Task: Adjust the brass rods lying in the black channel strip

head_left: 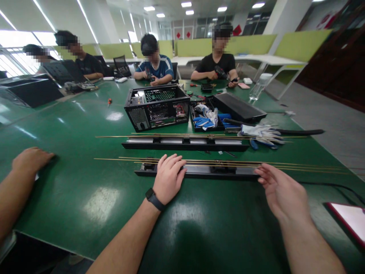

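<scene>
A long black rail (196, 174) lies crosswise on the green table in front of me, with dark blocks (223, 166) set in its channel. Several thin brass rods (108, 159) run along its length and stick out past both ends. My left hand (170, 177), wearing a dark watch, drapes over the rail left of its middle, fingers over the far side and thumb at the near side. At the rail's right end my right hand (282, 190) pinches a thin brass rod between thumb and fingertips; its exact hold is partly hidden.
Behind lies a second black rail (182, 146) with rods. Farther back stand an opened computer case (158, 108), a tray with gloves (207, 116), another glove (262, 134) and a black panel (238, 107). A co-worker's hand (32, 163) rests at left; a red-edged notebook (349, 220) lies right.
</scene>
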`<state>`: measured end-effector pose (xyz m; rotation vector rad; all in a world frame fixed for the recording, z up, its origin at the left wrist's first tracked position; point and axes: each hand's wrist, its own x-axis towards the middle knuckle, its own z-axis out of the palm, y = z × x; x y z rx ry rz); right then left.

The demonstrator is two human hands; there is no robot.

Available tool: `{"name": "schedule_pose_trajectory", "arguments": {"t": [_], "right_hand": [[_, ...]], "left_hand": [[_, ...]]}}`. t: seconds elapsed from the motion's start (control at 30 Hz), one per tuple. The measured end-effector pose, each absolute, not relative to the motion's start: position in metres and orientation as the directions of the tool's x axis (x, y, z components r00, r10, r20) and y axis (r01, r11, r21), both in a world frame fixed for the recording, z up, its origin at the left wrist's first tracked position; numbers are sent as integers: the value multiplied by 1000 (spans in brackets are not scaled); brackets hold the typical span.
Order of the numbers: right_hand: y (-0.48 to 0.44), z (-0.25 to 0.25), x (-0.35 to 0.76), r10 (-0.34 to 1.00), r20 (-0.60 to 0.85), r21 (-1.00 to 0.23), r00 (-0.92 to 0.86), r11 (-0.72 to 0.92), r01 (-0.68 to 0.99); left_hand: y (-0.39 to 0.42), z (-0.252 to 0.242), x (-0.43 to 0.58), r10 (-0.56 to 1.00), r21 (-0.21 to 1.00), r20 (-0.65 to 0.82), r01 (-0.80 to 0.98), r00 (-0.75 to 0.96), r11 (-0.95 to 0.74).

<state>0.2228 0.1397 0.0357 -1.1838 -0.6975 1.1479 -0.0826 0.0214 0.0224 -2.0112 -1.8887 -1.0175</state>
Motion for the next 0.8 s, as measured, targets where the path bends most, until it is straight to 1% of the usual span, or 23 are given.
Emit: {"name": "schedule_pose_trajectory", "arguments": {"t": [0.07, 0.17, 0.23, 0.4, 0.53, 0.6, 0.7, 0.8], "right_hand": [[141, 35, 224, 935, -131, -950, 330, -23, -313], [140, 33, 224, 962, -130, -952, 241, -53, -302], [140, 32, 224, 969, -121, -954, 215, -54, -294], [141, 30, 226, 942, -90, -957, 323, 8, -290], [139, 30, 224, 969, -111, -961, 220, -48, -274], [139, 30, 224, 966, -103, -961, 237, -35, -275], [140, 30, 225, 942, -90, -956, 325, 10, -293], [140, 31, 225, 951, -99, -951, 292, -4, -309]], "left_hand": [[22, 21, -83, 803, 301, 594, 940, -51, -163], [22, 20, -84, 805, 301, 591, 940, -50, -163], [22, 20, -84, 807, 305, 589, 939, -54, -160], [22, 22, -83, 805, 304, 590, 939, -54, -160], [21, 22, -83, 800, 304, 598, 939, -55, -163], [22, 22, -83, 800, 306, 597, 938, -56, -163], [22, 22, -83, 801, 304, 597, 938, -54, -164], [22, 21, -83, 800, 303, 598, 939, -53, -164]]}}
